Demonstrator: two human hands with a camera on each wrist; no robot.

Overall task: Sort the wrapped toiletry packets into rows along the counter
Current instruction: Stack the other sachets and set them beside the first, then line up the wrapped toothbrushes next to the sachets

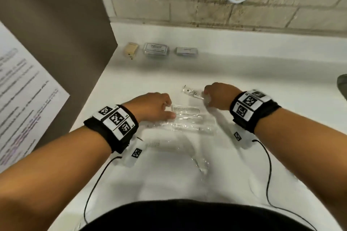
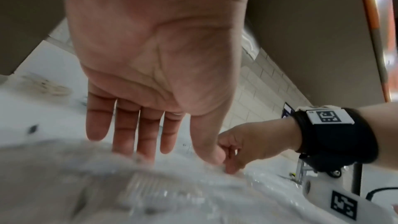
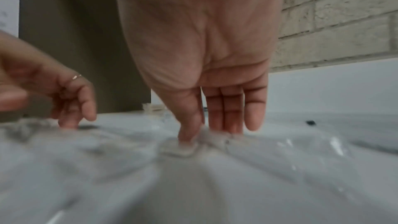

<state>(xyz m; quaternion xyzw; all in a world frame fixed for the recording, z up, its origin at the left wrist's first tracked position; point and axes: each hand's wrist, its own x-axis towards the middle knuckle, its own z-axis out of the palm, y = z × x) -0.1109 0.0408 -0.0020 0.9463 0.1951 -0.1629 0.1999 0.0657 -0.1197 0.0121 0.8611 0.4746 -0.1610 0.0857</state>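
Note:
A pile of clear wrapped comb packets (image 1: 189,120) lies on the white counter (image 1: 262,73) between my hands. My left hand (image 1: 163,111) rests its straight fingers (image 2: 146,130) on the pile's left end. My right hand (image 1: 208,97) pinches the crinkled clear wrapper (image 3: 183,147) at the pile's right end between thumb and fingers. A small white tube (image 1: 190,91) lies just left of that hand. Another comb packet (image 1: 157,144) sits near my left wrist. At the back stand a beige soap (image 1: 131,49), a silver packet (image 1: 156,49) and a grey packet (image 1: 186,51) in a row.
A brown panel (image 1: 75,24) with a printed sheet (image 1: 22,108) closes the left side. A brick wall (image 1: 244,11) with a hanging white cable (image 1: 234,0) runs behind the counter. A dark object (image 1: 342,84) shows at the right edge.

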